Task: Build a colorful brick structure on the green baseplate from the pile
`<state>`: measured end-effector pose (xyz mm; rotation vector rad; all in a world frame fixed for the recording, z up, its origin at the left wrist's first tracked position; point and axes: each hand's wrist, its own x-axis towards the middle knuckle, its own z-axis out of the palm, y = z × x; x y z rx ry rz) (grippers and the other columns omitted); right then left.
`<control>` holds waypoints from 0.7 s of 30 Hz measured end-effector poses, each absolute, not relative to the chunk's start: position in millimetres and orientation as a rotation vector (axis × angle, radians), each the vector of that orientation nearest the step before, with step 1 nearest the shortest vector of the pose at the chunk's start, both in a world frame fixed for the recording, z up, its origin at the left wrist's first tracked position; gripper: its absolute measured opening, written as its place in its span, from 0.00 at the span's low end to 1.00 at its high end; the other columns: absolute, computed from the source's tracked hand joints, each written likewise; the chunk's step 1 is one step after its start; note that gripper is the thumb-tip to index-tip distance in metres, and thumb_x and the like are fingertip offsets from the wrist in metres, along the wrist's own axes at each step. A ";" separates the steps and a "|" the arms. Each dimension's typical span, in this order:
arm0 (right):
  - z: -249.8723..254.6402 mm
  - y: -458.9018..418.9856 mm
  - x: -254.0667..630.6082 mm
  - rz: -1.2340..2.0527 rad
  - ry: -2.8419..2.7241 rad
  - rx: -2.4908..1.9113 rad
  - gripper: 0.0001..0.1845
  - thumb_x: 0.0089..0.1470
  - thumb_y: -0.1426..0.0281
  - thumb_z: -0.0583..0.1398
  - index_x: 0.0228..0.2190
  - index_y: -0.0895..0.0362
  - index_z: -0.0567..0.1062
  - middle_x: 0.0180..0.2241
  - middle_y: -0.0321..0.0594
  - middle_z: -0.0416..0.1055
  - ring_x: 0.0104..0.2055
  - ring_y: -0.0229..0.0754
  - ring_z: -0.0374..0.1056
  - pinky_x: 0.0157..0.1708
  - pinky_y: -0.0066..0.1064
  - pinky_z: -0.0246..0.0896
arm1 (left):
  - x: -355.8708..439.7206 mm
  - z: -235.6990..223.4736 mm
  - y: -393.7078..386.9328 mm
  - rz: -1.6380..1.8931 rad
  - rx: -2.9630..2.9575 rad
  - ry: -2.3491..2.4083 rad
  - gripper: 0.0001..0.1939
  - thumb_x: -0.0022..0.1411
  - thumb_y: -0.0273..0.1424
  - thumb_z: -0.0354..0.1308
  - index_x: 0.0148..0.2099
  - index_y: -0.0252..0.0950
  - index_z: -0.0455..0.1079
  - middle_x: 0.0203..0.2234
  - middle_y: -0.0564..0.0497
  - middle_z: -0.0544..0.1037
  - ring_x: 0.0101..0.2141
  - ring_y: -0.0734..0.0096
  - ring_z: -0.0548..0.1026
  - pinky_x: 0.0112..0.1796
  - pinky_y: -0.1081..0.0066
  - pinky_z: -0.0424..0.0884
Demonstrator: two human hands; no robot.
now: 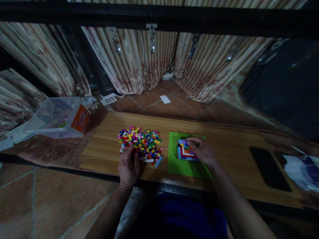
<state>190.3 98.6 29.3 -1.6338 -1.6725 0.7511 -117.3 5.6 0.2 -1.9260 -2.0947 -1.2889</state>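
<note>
My right hand point(203, 151) is closed in a pinch at the far right part of a small brick build point(183, 154). Its fingertips press on a small building brick there, mostly hidden by the fingers. The build has nested square bands of light blue, red, white and orange, and is set on a green studded baseplate point(174, 169). My left hand point(128, 168) rests at the near left edge of a loose pile of coloured building bricks point(142, 141). Its fingers are bent over the bricks, with the thumb apart from them. No brick shows between them.
The wooden table point(229, 159) bears a dark flat slab point(270, 167) at the right, beside a white and blue plastic wrapper point(301, 171). A clear plastic bin point(57, 116) with an orange label stands at the left. A long blue brick point(158, 161) lies between pile and baseplate.
</note>
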 end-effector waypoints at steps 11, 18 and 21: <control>36.1 100.7 188.1 0.905 -1.639 -1.677 0.16 0.49 0.58 0.60 0.35 0.55 0.80 0.33 0.40 0.77 0.33 0.43 0.71 0.36 0.37 0.65 | -116.9 2.4 4.8 -1.301 -1.939 -2.079 0.17 0.65 0.32 0.51 0.55 0.32 0.64 0.48 0.39 0.74 0.50 0.59 0.72 0.49 0.59 0.70; 32.3 102.8 189.1 0.916 -1.680 -1.605 0.14 0.51 0.60 0.58 0.33 0.54 0.80 0.31 0.38 0.78 0.32 0.43 0.72 0.36 0.36 0.66 | -117.2 -0.4 5.4 -1.304 -1.937 -2.070 0.17 0.66 0.33 0.51 0.55 0.33 0.64 0.48 0.39 0.74 0.50 0.59 0.72 0.50 0.58 0.69; 33.4 103.5 191.0 0.953 -1.695 -1.584 0.15 0.50 0.58 0.59 0.34 0.54 0.80 0.31 0.38 0.78 0.32 0.43 0.73 0.36 0.36 0.67 | -117.2 -1.1 5.7 -1.321 -1.932 -2.086 0.18 0.66 0.34 0.50 0.56 0.33 0.64 0.48 0.39 0.74 0.50 0.59 0.72 0.50 0.58 0.69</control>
